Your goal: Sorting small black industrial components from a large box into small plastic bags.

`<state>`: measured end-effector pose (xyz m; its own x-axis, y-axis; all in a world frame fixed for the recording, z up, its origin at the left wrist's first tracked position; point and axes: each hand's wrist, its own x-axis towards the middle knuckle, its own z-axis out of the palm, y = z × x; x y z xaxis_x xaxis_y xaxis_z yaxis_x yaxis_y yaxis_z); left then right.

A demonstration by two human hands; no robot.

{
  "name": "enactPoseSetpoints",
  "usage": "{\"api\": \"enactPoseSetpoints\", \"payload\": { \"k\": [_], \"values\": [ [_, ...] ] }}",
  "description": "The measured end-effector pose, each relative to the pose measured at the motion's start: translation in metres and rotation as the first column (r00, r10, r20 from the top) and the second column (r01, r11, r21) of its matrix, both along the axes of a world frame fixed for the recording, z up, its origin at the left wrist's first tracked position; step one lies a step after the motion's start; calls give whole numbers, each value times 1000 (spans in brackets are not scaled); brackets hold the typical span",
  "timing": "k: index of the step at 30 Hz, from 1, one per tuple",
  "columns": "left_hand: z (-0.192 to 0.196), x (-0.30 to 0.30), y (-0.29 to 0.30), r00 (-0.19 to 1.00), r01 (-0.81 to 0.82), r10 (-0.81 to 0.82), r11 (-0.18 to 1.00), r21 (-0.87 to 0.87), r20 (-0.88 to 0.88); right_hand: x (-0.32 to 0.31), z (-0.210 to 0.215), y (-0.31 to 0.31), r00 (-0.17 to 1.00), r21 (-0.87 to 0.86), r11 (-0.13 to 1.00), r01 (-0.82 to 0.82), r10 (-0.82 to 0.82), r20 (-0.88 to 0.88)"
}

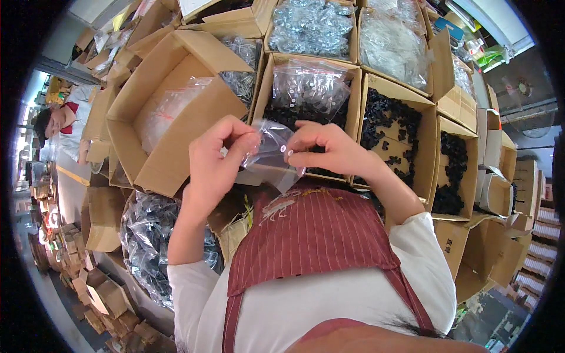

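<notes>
In front of my chest, between both hands, hangs a small clear plastic bag [272, 160]. My left hand [216, 152] is closed, thumb and fingertips pinching the bag's upper left edge. My right hand [335, 152] is curled at the bag's right side, its thumb and finger closed on the film. Two small white ring-like pieces [283, 149] show beside the right fingertips; whether they lie inside the bag or against it I cannot tell. Just beyond my hands stands a cardboard box with zip bags of small white-dotted parts [311, 85] lying over loose black pieces.
A large open carton [132, 112] with clear bags [172, 115] stands at left. Boxes of black parts [406, 126] line the right; bagged clear parts [312, 26] fill those behind. A sack of dark bagged items [150, 235] sits lower left. Another person [62, 123] is far left.
</notes>
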<state>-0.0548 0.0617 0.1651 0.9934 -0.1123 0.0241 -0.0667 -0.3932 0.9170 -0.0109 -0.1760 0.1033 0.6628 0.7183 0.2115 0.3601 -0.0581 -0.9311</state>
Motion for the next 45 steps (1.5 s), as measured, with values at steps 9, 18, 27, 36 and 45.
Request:
{"api": "enactPoseSetpoints", "payload": {
  "k": [9, 18, 27, 36, 45],
  "values": [
    [-16, -3, -22, 995, 20, -8, 992, -122, 100, -24, -12, -8, 934, 46, 999, 20, -2, -358],
    [-55, -12, -53, 936, -79, -25, 957, 278, 351, -21, 4, -18, 890, -117, 981, 155, -87, 448],
    [-96, -1, -60, 785, -161, -212, 838, 521, 583, -27, -18, -22, 870, -397, 896, 201, 23, 492],
    [-139, 25, -62, 958, -87, 1, 954, 288, 288, 25, -110, -16, 917, -741, 552, 382, -127, 379],
    [-159, 33, -64, 998, -13, 17, 998, -69, 61, 3, -111, -5, 997, -854, 517, 52, 18, 71]
  ]
}}
